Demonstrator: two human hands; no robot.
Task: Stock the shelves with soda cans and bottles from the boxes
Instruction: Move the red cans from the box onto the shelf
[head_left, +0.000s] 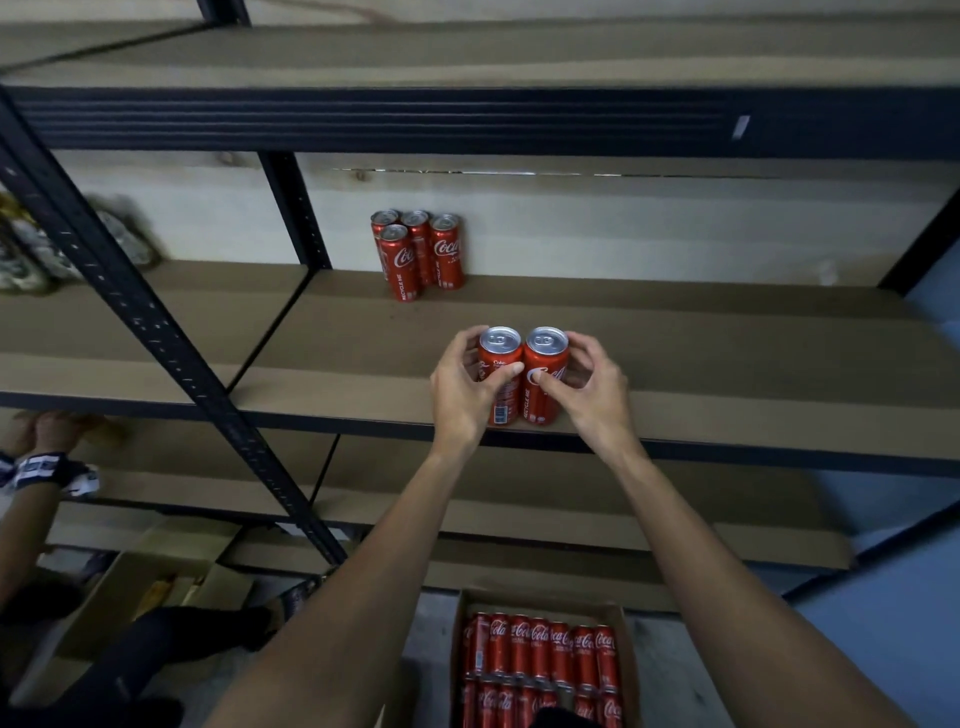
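At the far left another person's hand (49, 431) lies blurred at the edge of a lower board, a patterned cuff (47, 470) at its wrist, and beneath it an open cardboard box (156, 571) sits on the floor, its contents too dim to tell. Next comes a black upright (156, 332) of the rack, slanting across the view. On the middle shelf (753, 364), toward the back wall, four red cola cans (418, 254) stand upright in a tight cluster. Nearer the front edge of the same board, well apart from that cluster, two more stand side by side and touching: the left hand (460, 387) curls round the left can (500, 374), thumb across its front and fingers behind, and the right hand (595, 387) grips the right can (545, 376) in mirror fashion. The hands are close together, each clamped on its own can; both cans are upright, bases at the board, though whether they rest on it cannot be told. Below, between the forearms, an open carton (631, 670) on the floor holds rows of packed cans (540, 654) of the same red kind, standing upright. At the far right, a blue wall (909, 571)
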